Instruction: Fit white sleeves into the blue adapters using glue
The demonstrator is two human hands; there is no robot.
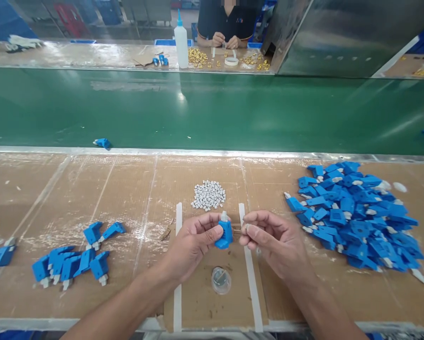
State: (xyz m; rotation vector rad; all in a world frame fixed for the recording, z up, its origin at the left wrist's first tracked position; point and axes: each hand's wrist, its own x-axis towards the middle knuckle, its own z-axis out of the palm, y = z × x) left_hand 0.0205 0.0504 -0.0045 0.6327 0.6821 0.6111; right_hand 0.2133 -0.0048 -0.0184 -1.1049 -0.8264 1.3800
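Note:
Between thumb and fingers, my left hand [197,241] grips a blue plastic part [225,234] with a pale grey tip pointing up. My right hand [272,236] is closed in a pinch just to the right of it; whatever small thing is between the fingertips is too tiny to name. Beyond both hands lies a pile of small grey-white pieces [209,194]. A small round clear dish [221,280] with a thin stick in it sits below the hands on a taped cardboard sheet [197,307].
A large heap of blue parts [357,212] lies at right, a smaller group [70,264] at left. Behind the table runs a green conveyor belt [212,111] carrying a blue part [102,142]. Across it, a person [229,28] handles something near a white bottle [181,45] and brass-coloured pieces [197,56].

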